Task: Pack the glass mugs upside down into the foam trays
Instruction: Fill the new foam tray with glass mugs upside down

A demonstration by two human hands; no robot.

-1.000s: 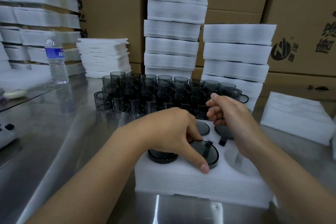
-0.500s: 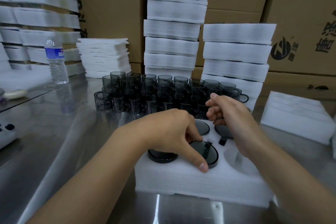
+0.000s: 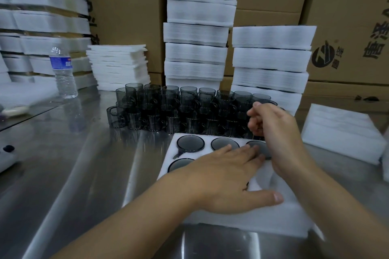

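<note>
The foam tray [image 3: 242,219] lies at the table's [image 3: 63,164] near edge, right of the middle, with upside-down glass mugs [image 3: 190,143] seated in its far-left pockets. The left hand [image 3: 227,176] lies flat on the tray, fingers straight and thumb spread. The right hand [image 3: 273,130] hovers over the tray's far-right corner with fingers curled; whether it holds anything I cannot tell. The loose mugs [image 3: 172,109] stand clustered just behind the tray.
</note>
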